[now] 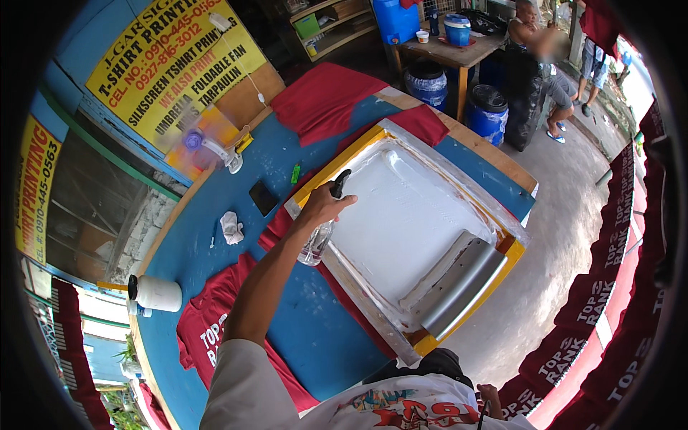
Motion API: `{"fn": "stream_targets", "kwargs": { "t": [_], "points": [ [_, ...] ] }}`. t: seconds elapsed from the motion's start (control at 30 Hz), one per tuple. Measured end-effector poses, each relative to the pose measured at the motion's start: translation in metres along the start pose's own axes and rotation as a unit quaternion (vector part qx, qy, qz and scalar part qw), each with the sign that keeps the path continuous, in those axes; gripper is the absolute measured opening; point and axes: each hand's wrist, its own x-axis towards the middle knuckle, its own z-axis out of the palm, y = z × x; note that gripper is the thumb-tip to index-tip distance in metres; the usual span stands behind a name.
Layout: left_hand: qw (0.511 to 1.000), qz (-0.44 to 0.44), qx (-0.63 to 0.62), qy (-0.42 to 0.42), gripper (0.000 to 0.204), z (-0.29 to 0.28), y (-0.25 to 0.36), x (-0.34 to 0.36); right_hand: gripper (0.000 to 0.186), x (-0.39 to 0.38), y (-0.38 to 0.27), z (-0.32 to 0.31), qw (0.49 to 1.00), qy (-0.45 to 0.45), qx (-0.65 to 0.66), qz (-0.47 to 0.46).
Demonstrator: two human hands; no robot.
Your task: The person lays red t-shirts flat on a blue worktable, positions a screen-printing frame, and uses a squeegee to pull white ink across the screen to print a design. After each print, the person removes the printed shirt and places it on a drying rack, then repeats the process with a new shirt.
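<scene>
My left hand point(322, 206) is stretched out over the blue table point(301, 322) and grips a clear spray bottle point(317, 240) by its black trigger head, at the left rim of a yellow-framed printing screen point(337, 166). White ink covers the screen's mesh point(405, 215). A metal-handled squeegee point(459, 283) lies across the screen's near right corner. Under the frame lies a red shirt point(281, 222). My right hand point(491, 398) shows only partly, low against my white shirt, with a thin dark thing beside it; its grip is hidden.
On the table lie a printed red shirt point(208, 337), a white bottle on its side point(158, 292), a crumpled rag point(231, 228), a black phone point(263, 196) and a green marker point(295, 173). More red shirts point(609, 301) hang at right. A seated person point(537, 50) and blue barrels point(489, 111) are behind.
</scene>
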Motion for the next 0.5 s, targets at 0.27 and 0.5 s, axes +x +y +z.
{"fn": "stream_targets", "kwargs": {
  "t": [0.27,0.5],
  "points": [
    [1.000,-0.012,0.020,-0.009,0.077,0.025,0.059,0.042,0.042,-0.015,-0.013,-0.011,0.998,0.036,0.043,0.013],
    [0.984,0.061,0.062,-0.155,0.054,0.074,0.125,0.016,0.045,-0.003,-0.014,-0.012,0.996,0.070,0.043,0.025]
  ]
}}
